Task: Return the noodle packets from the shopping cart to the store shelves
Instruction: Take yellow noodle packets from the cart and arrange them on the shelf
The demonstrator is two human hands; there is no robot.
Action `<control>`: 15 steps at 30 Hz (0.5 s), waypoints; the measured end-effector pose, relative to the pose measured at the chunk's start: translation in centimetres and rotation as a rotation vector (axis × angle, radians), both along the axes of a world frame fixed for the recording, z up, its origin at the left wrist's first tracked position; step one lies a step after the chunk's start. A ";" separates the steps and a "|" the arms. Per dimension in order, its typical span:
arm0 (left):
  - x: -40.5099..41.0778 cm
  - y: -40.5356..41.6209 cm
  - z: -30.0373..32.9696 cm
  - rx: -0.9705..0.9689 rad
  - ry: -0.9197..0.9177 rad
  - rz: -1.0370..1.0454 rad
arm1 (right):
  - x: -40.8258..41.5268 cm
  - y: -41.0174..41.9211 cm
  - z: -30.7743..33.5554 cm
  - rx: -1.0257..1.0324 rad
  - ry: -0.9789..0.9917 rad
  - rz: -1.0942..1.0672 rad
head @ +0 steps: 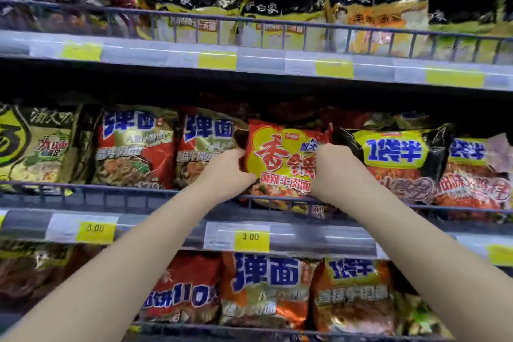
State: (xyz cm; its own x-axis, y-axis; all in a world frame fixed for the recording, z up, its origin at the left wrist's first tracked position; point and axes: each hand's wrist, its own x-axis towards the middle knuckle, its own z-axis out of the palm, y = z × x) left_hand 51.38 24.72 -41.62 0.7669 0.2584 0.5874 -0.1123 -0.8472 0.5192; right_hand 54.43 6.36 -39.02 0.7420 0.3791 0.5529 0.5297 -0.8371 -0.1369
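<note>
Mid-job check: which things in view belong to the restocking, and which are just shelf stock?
In the job: red-and-yellow noodle packet; left hand; right hand; middle wire-railed shelf.

Lying about: gold-and-red packets; yellow-labelled black packets; yellow price tag.

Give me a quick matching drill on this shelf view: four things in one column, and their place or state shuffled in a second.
Things:
1. red-and-yellow packet
2. left hand
3. right hand
4. 3.00 price tag

Places or states:
A. on the rail below the middle shelf
B. grips the packet's right edge
C. on the middle shelf, between both hands
D. grips the packet's left edge

Pairs: 1-C, 2-D, 3-B, 4-A
</note>
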 end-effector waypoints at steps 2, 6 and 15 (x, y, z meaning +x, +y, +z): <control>-0.1 0.0 -0.1 0.029 -0.003 -0.005 | 0.2 0.2 0.1 -0.032 -0.020 -0.024; -0.6 0.1 -0.3 0.074 -0.013 0.008 | 0.3 1.1 0.1 -0.179 -0.149 -0.064; -0.6 -0.2 -0.5 0.102 -0.008 0.012 | 0.1 2.0 0.3 -0.245 -0.100 -0.110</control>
